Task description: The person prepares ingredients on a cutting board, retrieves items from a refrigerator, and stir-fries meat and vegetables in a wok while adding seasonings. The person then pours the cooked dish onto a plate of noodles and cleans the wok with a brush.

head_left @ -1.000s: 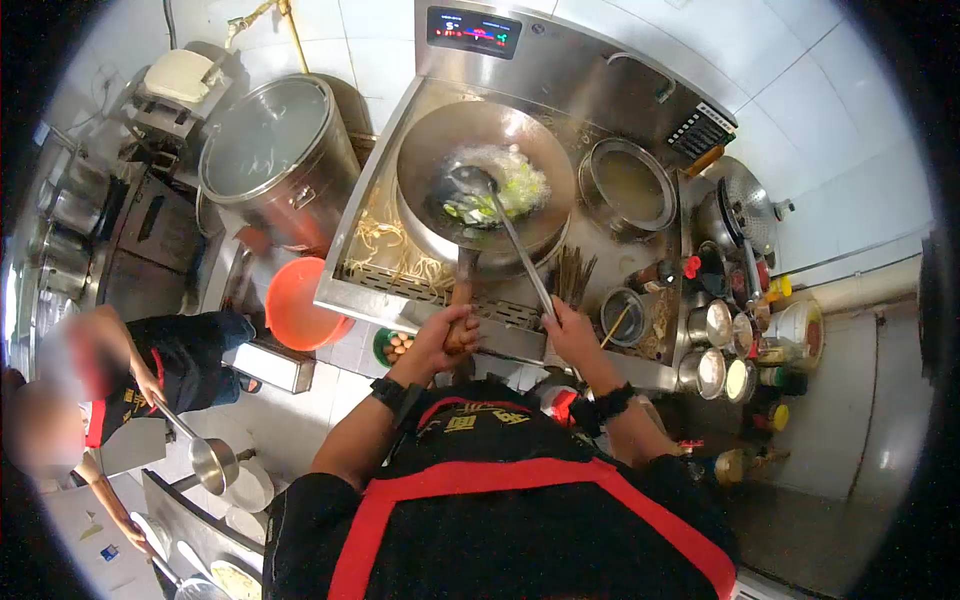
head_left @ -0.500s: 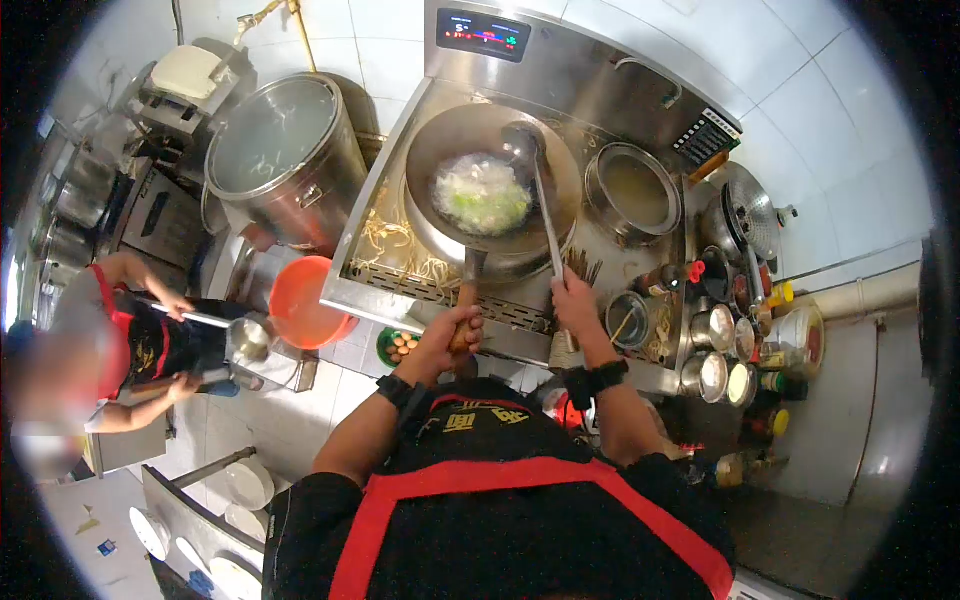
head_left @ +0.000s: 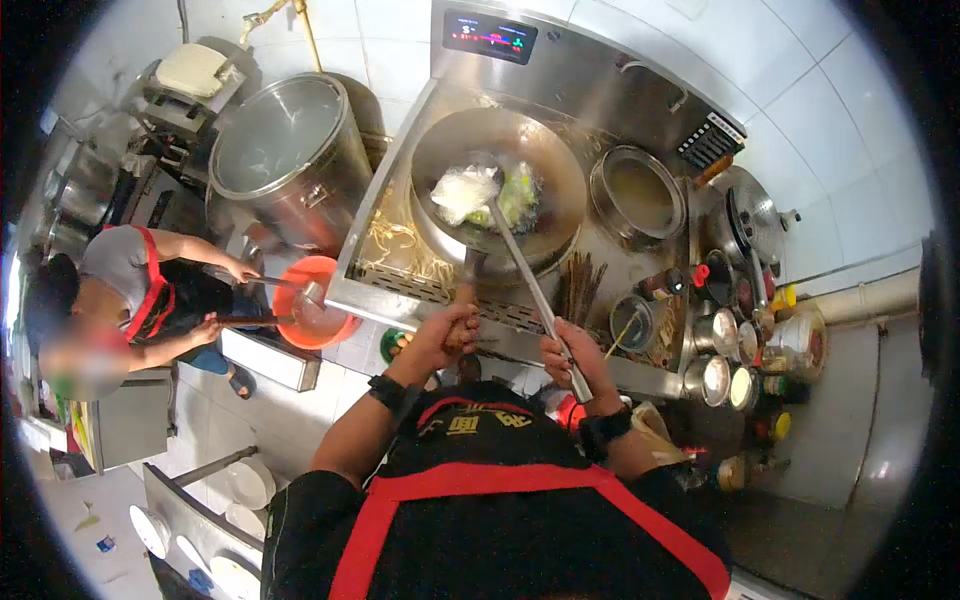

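Note:
My left hand (head_left: 447,336) is wrapped round the wooden handle of a large wok (head_left: 556,165) on the stove. The fingers of my right hand (head_left: 580,364) close on a ladle (head_left: 524,268), whose long metal shaft slants down into the wok. The ladle's bowl is behind or beneath a pale, whitish mass of food (head_left: 463,194) at the wok's left side. Bright green pieces of food (head_left: 521,197) lie to the right of it. Pale noodle-like scraps (head_left: 395,243) are scattered on the stove top left of the wok.
Right of the wok sits a metal pot (head_left: 636,192); beyond are several seasoning containers (head_left: 716,330). A tall stockpot (head_left: 283,150) stands to the left. A co-worker (head_left: 150,275) holds two long-handled tools at an orange basin (head_left: 320,325). A green bowl (head_left: 388,346) is below the stove edge.
The ladle has swung from the wok's right side to its middle-left, gathering the pale food leftward. My right hand has moved lower. The co-worker's tools have moved to the orange basin.

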A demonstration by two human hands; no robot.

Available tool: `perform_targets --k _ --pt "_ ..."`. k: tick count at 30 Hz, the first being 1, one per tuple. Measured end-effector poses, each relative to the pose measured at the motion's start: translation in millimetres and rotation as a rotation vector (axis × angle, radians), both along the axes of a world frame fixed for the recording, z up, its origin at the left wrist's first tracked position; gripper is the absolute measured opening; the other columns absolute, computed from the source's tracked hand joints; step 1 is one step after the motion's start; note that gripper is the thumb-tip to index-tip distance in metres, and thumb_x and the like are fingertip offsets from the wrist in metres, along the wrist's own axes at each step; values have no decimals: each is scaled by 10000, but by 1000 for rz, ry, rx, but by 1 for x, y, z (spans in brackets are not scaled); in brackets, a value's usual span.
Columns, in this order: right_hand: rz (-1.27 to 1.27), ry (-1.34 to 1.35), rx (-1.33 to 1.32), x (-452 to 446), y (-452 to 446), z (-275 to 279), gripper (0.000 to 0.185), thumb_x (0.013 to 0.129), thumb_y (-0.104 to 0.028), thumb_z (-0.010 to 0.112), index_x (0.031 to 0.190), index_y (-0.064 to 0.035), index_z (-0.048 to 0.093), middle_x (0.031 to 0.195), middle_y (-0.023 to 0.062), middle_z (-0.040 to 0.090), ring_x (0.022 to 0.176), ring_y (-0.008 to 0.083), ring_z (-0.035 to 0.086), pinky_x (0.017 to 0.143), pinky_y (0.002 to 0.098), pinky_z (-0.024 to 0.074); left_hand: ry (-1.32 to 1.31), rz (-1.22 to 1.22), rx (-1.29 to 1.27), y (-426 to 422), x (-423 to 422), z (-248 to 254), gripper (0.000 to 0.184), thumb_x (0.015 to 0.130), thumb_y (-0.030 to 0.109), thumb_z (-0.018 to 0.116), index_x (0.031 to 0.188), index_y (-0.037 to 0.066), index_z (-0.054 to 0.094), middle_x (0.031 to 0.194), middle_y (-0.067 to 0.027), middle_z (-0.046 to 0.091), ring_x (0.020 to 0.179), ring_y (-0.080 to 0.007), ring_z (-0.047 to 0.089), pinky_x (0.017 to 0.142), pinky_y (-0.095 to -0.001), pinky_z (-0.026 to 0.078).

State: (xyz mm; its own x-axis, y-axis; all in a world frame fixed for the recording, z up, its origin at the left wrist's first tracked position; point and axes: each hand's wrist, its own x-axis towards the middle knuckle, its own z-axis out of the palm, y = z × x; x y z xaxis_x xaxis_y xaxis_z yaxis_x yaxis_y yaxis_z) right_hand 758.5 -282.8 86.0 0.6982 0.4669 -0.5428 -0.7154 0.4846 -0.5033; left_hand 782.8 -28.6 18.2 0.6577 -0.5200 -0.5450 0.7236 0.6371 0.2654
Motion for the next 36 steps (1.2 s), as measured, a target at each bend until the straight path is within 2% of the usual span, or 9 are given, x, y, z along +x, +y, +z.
perform_targets --k 7,8,14,18,20,23,26,31,36 --pt "264 -778 -1433 -24 -21 12 434 905 -199 552 1302 -37 487 689 104 571 546 165 526 551 311 458 -20 -2 -60 3 -4 -14 144 875 200 581 926 117 475 669 9 502 487 -110 463 435 -272 390" --pt "346 -744 -1397 -25 -24 19 543 883 -273 551 1341 -9 425 775 192 646 651 279 644 626 385 501 -32 -2 -66 3 -3 -16 139 879 201 575 926 120 472 671 7 501 487 -110 464 439 -278 397" --pt "251 -871 -1483 -5 -23 -28 455 887 -251 561 1294 -59 497 825 233 630 729 367 629 665 411 482 -100 -62 -31 3 -6 -23 214 931 281 515 1038 98 489 767 -28 564 589 -133 544 549 -314 475" --pt "144 -804 -1402 20 0 -56 469 891 -253 560 1289 -17 481 868 263 632 759 402 621 699 425 487 -220 -109 -42 16 -22 -9 477 961 428 448 1272 65 448 990 -105 632 822 -202 632 753 -366 518" --pt "19 -797 -1717 28 13 -83 424 909 -245 547 1253 -1 504 759 195 637 637 319 621 603 382 489 -256 -123 -69 27 -31 -15 525 957 456 441 1295 53 438 1063 -127 620 890 -222 631 804 -380 508" --pt "25 -432 -1030 35 13 -47 319 930 -234 521 1163 -17 548 624 77 566 511 176 555 475 318 443 -340 -167 -55 41 -45 -24 576 955 475 436 1311 23 436 1161 -156 600 989 -249 622 881 -394 488" --pt "-22 -297 -831 44 7 -15 217 946 -229 493 1046 -48 559 570 -10 464 466 76 466 401 263 380 -431 -204 -10 55 -49 -28 575 959 448 445 1309 -8 440 1200 -170 585 1035 -258 611 920 -398 474" --pt "25 -556 -1288 48 23 -53 251 945 -264 489 1066 -55 557 628 35 509 481 149 492 426 330 430 -487 -212 -13 71 -48 -28 571 954 407 478 1334 -15 419 1192 -176 592 1050 -259 607 939 -396 469" --pt "-156 151 42 19 45 -32 379 980 -294 450 1281 -64 435 648 -3 415 454 90 399 386 268 378 -263 -321 19 74 -58 -82 541 945 377 512 1314 -11 439 1186 -162 599 1046 -240 611 926 -383 480"
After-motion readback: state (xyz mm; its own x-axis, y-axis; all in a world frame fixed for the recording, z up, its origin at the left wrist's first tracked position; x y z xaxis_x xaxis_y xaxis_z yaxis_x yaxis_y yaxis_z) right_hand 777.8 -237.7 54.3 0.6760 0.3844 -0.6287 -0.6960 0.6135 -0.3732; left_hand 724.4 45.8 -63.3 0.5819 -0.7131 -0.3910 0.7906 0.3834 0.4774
